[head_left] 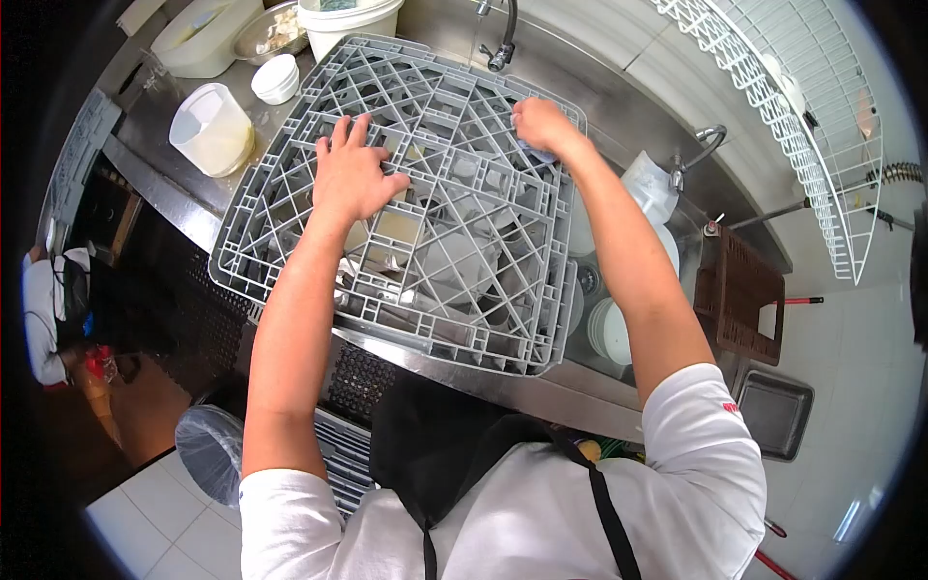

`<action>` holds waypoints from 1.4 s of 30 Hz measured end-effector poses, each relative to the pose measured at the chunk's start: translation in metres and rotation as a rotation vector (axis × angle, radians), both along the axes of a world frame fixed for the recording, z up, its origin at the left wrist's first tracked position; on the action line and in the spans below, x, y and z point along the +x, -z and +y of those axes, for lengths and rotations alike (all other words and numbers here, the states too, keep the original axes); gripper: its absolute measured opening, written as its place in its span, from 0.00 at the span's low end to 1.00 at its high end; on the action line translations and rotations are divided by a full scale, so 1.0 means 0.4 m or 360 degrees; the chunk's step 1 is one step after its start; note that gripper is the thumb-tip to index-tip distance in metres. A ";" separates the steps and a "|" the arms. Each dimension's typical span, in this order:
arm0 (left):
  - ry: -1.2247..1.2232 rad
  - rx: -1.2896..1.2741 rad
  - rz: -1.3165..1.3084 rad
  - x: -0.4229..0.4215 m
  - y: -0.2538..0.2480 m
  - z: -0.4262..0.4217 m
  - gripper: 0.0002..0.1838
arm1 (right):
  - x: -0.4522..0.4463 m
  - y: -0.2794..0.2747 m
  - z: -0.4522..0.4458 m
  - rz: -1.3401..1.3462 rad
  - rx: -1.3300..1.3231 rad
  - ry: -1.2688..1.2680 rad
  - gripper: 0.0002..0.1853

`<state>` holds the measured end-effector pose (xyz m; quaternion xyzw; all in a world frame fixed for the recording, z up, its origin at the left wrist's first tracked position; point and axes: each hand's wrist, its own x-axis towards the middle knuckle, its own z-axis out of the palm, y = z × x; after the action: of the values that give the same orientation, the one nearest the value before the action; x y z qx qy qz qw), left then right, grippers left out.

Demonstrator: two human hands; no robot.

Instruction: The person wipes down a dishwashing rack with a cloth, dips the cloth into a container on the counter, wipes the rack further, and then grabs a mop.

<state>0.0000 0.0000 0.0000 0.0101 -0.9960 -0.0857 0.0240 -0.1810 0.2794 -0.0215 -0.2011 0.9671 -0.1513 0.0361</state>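
A large grey plastic dish rack (449, 159) lies across the sink counter with its lattice facing up. Through its gaps I see dishes and other pieces beneath, mostly too broken up by the grid to name. My left hand (356, 179) rests on the lattice, fingers spread and holding nothing. Over the rack's far right part, my right hand (544, 126) is closed like a fist. A bit of bluish-grey cloth (535, 154) shows under its fingers; most of it is hidden by the hand.
A cloudy plastic tub (211, 130), a small white bowl (276, 81) and a white bucket (350, 21) stand left. Taps (501, 56) rise behind. White plates (611, 332) and a brown crate (739, 290) are right. A wire shelf (802, 106) hangs upper right.
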 end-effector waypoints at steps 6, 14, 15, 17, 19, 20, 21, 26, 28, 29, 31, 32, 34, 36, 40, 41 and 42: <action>0.0015 0.0049 0.0055 -0.001 0.016 -0.001 0.26 | -0.062 0.042 -0.025 -0.0060 0.0016 0.0188 0.10; 0.0004 0.0051 -0.0074 0.007 -0.011 -0.002 0.28 | 0.012 0.130 -0.012 0.0445 -0.0795 0.0853 0.14; 0.0001 0.0058 -0.0078 0.008 -0.011 -0.004 0.29 | 0.017 0.124 -0.008 0.0511 -0.0954 0.0892 0.14; 0.0010 0.0071 -0.0085 0.008 -0.011 -0.003 0.29 | 0.012 0.113 -0.003 0.0677 -0.1134 0.0860 0.14; 0.0011 0.0074 -0.0071 0.010 -0.015 -0.005 0.29 | 0.039 0.067 -0.017 0.0855 -0.1171 0.0731 0.13; 0.0012 0.0072 -0.0064 0.010 -0.014 -0.006 0.29 | 0.042 0.057 -0.015 0.0765 -0.0952 0.0522 0.11; 0.0017 0.0070 -0.0060 0.012 -0.012 -0.006 0.29 | 0.038 0.068 -0.004 0.0710 -0.0719 0.0285 0.10; 0.0025 0.0106 -0.0054 0.010 -0.001 -0.010 0.29 | 0.005 0.058 0.010 0.0283 -0.0102 0.0037 0.11; 0.0043 0.0104 -0.0071 0.011 -0.010 -0.011 0.29 | -0.002 0.007 -0.026 0.0161 0.0125 0.0137 0.13; 0.0044 0.0095 -0.0069 0.013 -0.012 -0.009 0.30 | -0.029 0.032 -0.029 0.0201 0.0151 0.0172 0.13; 0.0044 0.0074 -0.0058 0.011 -0.008 -0.010 0.30 | -0.077 0.088 -0.037 0.0290 0.0201 0.0242 0.15; 0.0027 0.0103 0.0050 0.005 0.020 -0.012 0.27 | -0.070 0.103 -0.041 0.0373 0.0172 0.0258 0.14; 0.0026 0.0102 0.0044 0.004 0.021 -0.014 0.28 | -0.034 0.101 -0.028 0.0421 0.0014 0.0199 0.14; 0.0015 0.0112 0.0031 0.005 0.021 -0.014 0.28 | -0.009 0.093 -0.025 0.0405 -0.0159 0.0228 0.13; 0.0020 0.0132 0.0027 0.005 0.015 -0.013 0.28 | -0.018 0.117 -0.007 0.0406 -0.0434 0.0434 0.13; 0.0023 0.0134 0.0033 0.005 0.016 -0.013 0.28 | -0.021 0.126 -0.006 0.0408 -0.0555 0.0596 0.13; 0.0024 0.0134 0.0043 0.004 0.019 -0.012 0.28 | -0.022 0.128 -0.005 0.0409 -0.0672 0.0755 0.13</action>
<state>0.0014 -0.0050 -0.0075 0.0025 -0.9911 -0.1278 0.0363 -0.1899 0.2772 -0.0727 0.0090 0.9310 -0.3258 -0.1646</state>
